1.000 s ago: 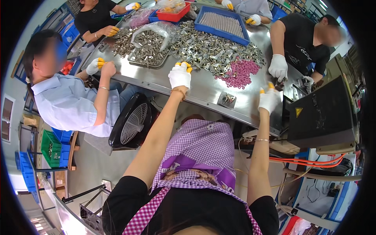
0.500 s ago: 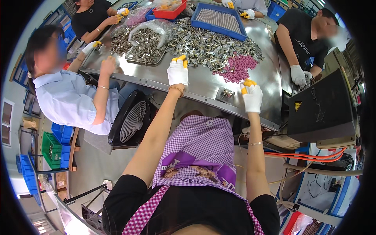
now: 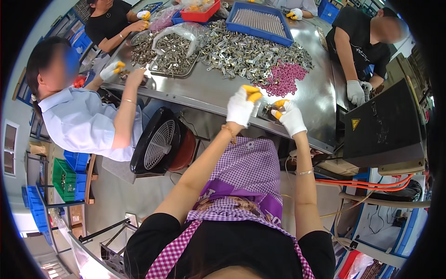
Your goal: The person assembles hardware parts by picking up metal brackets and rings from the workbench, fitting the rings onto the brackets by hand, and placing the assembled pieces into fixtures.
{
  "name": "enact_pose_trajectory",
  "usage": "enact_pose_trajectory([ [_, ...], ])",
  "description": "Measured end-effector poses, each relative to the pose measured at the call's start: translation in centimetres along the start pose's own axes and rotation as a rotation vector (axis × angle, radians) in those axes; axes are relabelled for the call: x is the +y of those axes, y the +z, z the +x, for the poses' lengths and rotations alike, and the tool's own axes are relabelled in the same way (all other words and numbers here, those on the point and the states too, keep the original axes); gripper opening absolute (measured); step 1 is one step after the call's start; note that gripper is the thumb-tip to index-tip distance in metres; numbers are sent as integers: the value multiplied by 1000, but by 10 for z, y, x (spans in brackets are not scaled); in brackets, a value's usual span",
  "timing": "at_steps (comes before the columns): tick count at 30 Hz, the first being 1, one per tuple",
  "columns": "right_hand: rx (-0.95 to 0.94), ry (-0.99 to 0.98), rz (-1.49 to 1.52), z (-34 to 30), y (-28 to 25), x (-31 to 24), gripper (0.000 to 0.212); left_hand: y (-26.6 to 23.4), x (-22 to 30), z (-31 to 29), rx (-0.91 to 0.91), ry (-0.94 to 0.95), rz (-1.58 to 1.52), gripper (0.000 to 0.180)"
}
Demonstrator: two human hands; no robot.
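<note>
My left hand point(image 3: 240, 108), in a white glove with yellow fingertips, is over the front edge of the metal table, its fingers pinched together. Whatever they may hold is too small to make out. Close by on its right, my right hand point(image 3: 291, 118) wears the same kind of glove, with curled fingers at a small metal fixture point(image 3: 265, 110) near the edge. What its fingertips grip is hidden. Just beyond the hands lie pink rings point(image 3: 284, 79) in a loose patch. A wide heap of small metal parts point(image 3: 251, 55) spreads behind them.
A blue tray point(image 3: 284, 41) holds rows of thin pale pieces. Further left is a metal tray point(image 3: 188, 73) of small parts; behind it, a red bin point(image 3: 202, 16). A black fan point(image 3: 158, 142) stands left. A dark machine box point(image 3: 385, 128) stands right. Gloved co-workers sit around the table.
My left hand has moved right, from the metal heap's front to beside the fixture. My right hand has shifted slightly left, its fingers now at the fixture.
</note>
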State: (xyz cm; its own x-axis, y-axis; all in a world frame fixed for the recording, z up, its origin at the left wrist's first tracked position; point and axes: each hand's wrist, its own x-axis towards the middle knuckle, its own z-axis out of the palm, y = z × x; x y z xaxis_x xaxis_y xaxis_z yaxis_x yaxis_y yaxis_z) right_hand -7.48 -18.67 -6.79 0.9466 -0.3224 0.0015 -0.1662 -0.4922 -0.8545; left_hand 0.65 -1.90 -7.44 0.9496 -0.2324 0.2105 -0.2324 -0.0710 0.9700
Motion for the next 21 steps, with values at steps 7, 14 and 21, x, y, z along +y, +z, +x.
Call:
enact_pose_trajectory([
  [7,79,-114,-86,-6,9,-2,21,17,1,1,-291,204,709,21],
  [14,268,-433,-220,-30,26,20,33,10,11,-6,-278,394,820,21],
  [21,332,-261,-713,-38,15,-10,42,-17,6,5,-93,312,848,38],
])
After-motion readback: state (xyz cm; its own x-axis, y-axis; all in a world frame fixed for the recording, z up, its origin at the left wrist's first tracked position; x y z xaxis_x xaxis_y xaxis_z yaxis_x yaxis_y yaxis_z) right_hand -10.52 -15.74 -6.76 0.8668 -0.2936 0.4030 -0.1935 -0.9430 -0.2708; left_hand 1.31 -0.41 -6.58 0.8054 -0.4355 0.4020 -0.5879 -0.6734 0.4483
